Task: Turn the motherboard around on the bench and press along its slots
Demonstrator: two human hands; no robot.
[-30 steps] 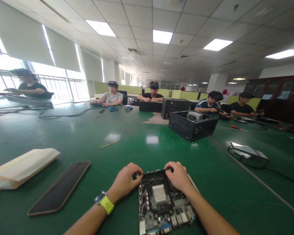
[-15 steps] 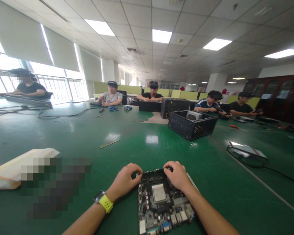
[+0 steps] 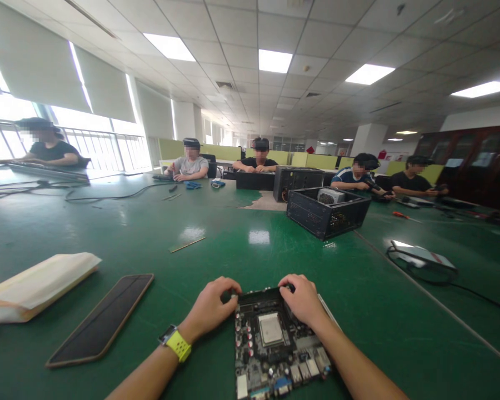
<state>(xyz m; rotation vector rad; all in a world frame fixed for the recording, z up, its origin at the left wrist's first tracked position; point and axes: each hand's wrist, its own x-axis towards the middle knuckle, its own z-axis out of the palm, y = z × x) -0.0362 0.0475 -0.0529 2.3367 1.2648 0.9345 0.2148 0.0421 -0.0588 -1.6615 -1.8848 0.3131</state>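
Observation:
A dark motherboard (image 3: 270, 355) lies on the green table, its ports facing me and a silver processor (image 3: 270, 329) near its middle. My left hand (image 3: 214, 305), with a yellow-banded watch on the wrist, pinches the far left corner of a black strip (image 3: 260, 296) at the board's far edge. My right hand (image 3: 302, 299) has its thumb and fingers closed on the same strip, toward its right end. The fingertips partly cover both ends of the strip.
A phone (image 3: 102, 322) and a paper packet (image 3: 37, 286) lie at the left. Ahead are a thin stick (image 3: 187, 244) and an open computer case (image 3: 327, 214). A cabled device (image 3: 423, 262) is at the right. Several people sit across the table (image 3: 233, 250).
My left hand has shifted very slightly at the strip's left end. My right hand and the motherboard hold nearly the same place.

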